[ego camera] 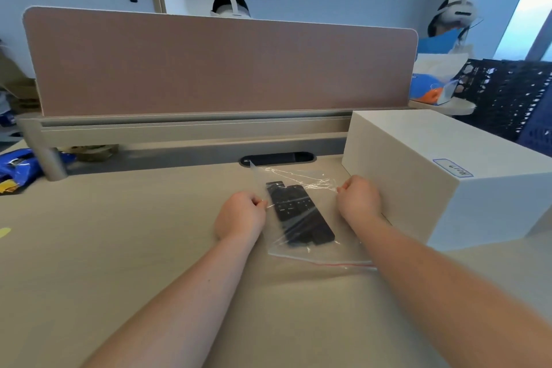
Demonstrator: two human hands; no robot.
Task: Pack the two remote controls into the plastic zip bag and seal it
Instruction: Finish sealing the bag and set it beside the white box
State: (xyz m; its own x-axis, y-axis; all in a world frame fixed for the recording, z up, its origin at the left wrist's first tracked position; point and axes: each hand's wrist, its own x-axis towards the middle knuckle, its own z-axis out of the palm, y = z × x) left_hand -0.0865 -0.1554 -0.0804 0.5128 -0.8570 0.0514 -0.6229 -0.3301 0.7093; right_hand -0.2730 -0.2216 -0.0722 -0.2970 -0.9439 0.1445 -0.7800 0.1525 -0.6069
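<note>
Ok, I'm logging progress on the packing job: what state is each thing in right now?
Remotes: both inside the bag, side by side.
Bag: flat on desk; whether the red-striped end is sealed cannot be told.
Left hand: grip closed on bag's left edge.
Right hand: grip closed on bag's right edge.
White box: closed.

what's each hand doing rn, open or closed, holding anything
Left hand: closed, pinching the left edge of the zip bag.
Right hand: closed, pinching the bag's right edge.
</note>
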